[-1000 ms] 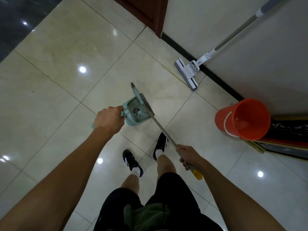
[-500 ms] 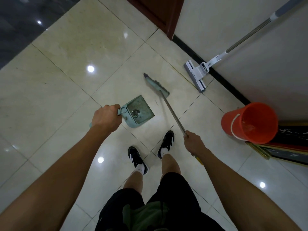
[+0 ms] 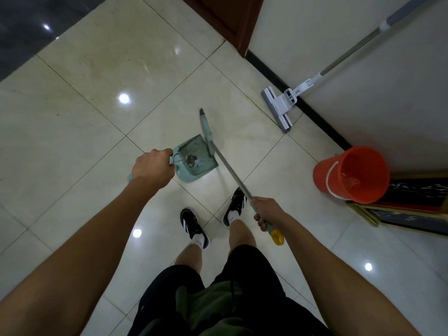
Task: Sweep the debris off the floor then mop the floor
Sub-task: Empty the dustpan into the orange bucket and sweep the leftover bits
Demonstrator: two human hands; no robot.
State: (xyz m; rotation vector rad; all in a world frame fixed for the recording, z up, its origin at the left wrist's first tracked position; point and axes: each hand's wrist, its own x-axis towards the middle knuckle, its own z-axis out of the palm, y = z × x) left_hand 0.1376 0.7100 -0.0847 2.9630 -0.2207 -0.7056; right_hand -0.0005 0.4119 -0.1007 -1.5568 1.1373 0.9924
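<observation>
My left hand (image 3: 152,167) grips the handle of a pale green dustpan (image 3: 197,161) that sits on the cream floor tiles, with a small clump of dark debris (image 3: 191,159) inside near its comb teeth. My right hand (image 3: 265,213) grips the metal handle of a broom (image 3: 228,166) near its yellow end cap. The broom's narrow green head (image 3: 206,128) lies along the dustpan's right edge, at its mouth. A white flat mop (image 3: 281,104) leans against the wall at the upper right.
An orange bucket (image 3: 351,173) stands by the wall on the right, next to framed boards (image 3: 412,209) lying on the floor. A dark wooden door frame (image 3: 232,18) is at the top. My two feet in black shoes stand just behind the dustpan.
The broom head swung out away from the dustpan, then came back against its right edge. The dustpan stayed in my left hand's grip.
</observation>
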